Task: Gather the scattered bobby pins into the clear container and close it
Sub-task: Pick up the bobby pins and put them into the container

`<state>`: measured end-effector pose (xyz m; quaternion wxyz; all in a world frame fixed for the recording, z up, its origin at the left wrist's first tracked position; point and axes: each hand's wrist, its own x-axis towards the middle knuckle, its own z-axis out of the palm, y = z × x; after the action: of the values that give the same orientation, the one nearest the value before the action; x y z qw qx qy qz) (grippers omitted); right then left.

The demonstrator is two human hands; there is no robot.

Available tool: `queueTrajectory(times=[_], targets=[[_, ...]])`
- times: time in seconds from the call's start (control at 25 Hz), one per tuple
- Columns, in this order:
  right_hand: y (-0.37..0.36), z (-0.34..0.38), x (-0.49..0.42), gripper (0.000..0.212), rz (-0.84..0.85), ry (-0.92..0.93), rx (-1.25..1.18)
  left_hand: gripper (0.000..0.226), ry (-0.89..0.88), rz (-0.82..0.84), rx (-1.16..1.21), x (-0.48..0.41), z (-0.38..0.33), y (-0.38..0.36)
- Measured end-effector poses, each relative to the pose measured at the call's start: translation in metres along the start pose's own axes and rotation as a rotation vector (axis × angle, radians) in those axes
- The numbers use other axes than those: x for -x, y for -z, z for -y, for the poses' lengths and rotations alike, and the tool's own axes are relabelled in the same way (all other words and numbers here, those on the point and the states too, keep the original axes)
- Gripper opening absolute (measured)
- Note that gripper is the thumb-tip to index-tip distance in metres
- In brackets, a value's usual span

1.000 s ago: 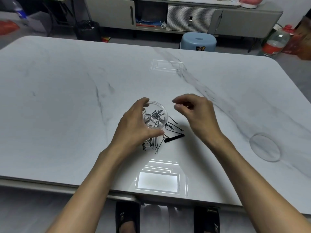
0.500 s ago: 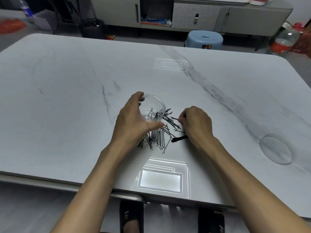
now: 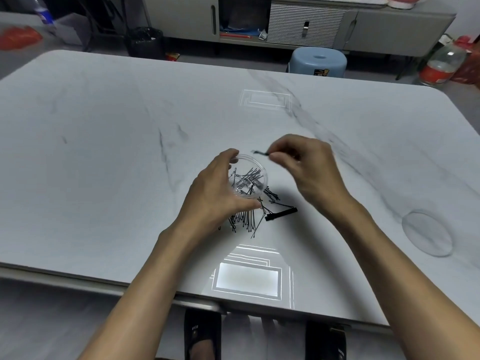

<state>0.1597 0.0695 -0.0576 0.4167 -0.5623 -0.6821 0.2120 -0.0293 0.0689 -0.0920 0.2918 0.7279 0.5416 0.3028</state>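
Note:
My left hand (image 3: 215, 188) grips a round clear container (image 3: 250, 178) lifted a little off the marble table, with several black bobby pins inside it. My right hand (image 3: 309, 170) hovers just right of and above the container's rim and pinches a black bobby pin (image 3: 260, 152) between its fingertips. A loose pile of bobby pins (image 3: 249, 216) lies on the table below the container, partly hidden by my left hand. A wider black hair clip (image 3: 281, 214) lies at the pile's right edge. The clear round lid (image 3: 427, 233) lies flat at the right of the table.
The white marble table (image 3: 104, 152) has its near edge close to my body. Light reflections show near the front edge and at the middle. A blue stool (image 3: 318, 61), a cabinet and a large bottle (image 3: 441, 66) stand on the floor beyond the table.
My right hand has lifted from the pile with a bobby pin and moved up to the container's rim. My left hand has kept hold of the container.

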Motion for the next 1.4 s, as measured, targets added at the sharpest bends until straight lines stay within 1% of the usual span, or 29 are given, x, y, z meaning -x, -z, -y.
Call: queueTrajectory(times=[0.08,0.12,0.16,0.24,0.28,0.32,0.36,0.4,0.48,0.52,0.56,0.64,0.72,0.8,0.88,0.96,1.04,1.08,1.12,1.2,1.24,1.28,1.32,1.36,1.4], targets=[[-0.007,0.015,0.001,0.008,0.176,0.12,0.059,0.102,-0.015,0.01,0.014,0.0,-0.004,-0.002],[-0.009,0.016,0.003,0.011,0.209,0.152,0.097,0.101,-0.017,0.006,0.026,0.0,-0.005,-0.003],[-0.008,0.015,0.003,0.014,0.19,0.162,0.103,0.101,-0.015,-0.001,0.031,0.0,-0.005,-0.003],[0.003,0.008,0.001,0.015,0.082,0.122,0.079,0.102,-0.005,-0.018,0.028,0.001,-0.003,-0.001],[0.011,0.002,0.002,0.015,0.058,0.068,0.098,0.103,0.003,-0.025,0.032,0.0,-0.002,0.0],[0.018,-0.006,0.003,0.016,0.089,-0.004,0.142,0.103,0.01,-0.032,0.04,0.0,-0.001,0.001],[0.024,-0.014,0.005,0.019,0.181,-0.079,0.2,0.103,0.016,-0.037,0.046,-0.001,0.0,0.001],[0.026,-0.02,0.009,0.027,0.315,-0.137,0.269,0.103,0.022,-0.041,0.048,-0.001,0.001,0.002],[0.022,-0.032,0.024,0.044,0.569,-0.179,0.407,0.104,0.026,-0.047,0.045,-0.001,0.001,0.002],[0.017,-0.036,0.032,0.046,0.625,-0.171,0.446,0.104,0.026,-0.049,0.043,-0.001,0.001,0.001],[0.011,-0.039,0.038,0.043,0.62,-0.15,0.461,0.104,0.025,-0.051,0.041,-0.001,0.001,0.001],[0.001,-0.042,0.046,0.025,0.527,-0.082,0.48,0.103,0.025,-0.054,0.039,-0.002,0.001,0.0],[-0.004,-0.042,0.049,0.011,0.491,-0.022,0.586,0.103,0.024,-0.052,0.036,-0.003,0.0,-0.002],[-0.008,-0.041,0.05,0.01,0.524,0.044,0.791,0.103,0.02,-0.045,0.027,-0.003,0.0,-0.003],[-0.012,-0.038,0.053,0.018,0.543,0.089,0.943,0.104,0.02,-0.042,0.02,-0.003,0.0,-0.003],[-0.013,-0.035,0.057,0.025,0.556,0.114,0.984,0.105,0.018,-0.044,0.015,-0.003,0.0,-0.002],[-0.011,-0.036,0.057,0.023,0.568,0.135,0.984,0.105,0.017,-0.046,0.011,-0.003,0.001,-0.001],[-0.007,-0.039,0.056,0.019,0.552,0.124,0.955,0.105,0.017,-0.046,0.012,-0.003,0.001,0.0],[-0.002,-0.041,0.053,0.012,0.513,0.086,0.867,0.104,0.019,-0.045,0.013,-0.003,0.002,0.0],[0.01,-0.042,0.043,0.004,0.361,-0.041,0.577,0.104,0.024,-0.039,0.013,-0.002,0.003,0.001],[0.015,-0.039,0.037,0.006,0.252,-0.082,0.425,0.103,0.023,-0.031,0.01,-0.002,0.003,0.001],[0.018,-0.033,0.03,0.009,0.143,-0.072,0.308,0.103,0.018,-0.018,0.002,-0.001,0.003,0.0],[0.018,-0.024,0.024,0.01,0.071,-0.031,0.236,0.103,0.009,-0.001,-0.01,0.0,0.001,-0.001],[0.015,-0.014,0.02,0.009,0.049,0.018,0.198,0.104,-0.001,0.017,-0.021,0.0,-0.001,-0.002],[0.009,-0.004,0.017,0.01,0.064,0.066,0.184,0.104,-0.011,0.033,-0.029,0.001,-0.002,-0.004]])
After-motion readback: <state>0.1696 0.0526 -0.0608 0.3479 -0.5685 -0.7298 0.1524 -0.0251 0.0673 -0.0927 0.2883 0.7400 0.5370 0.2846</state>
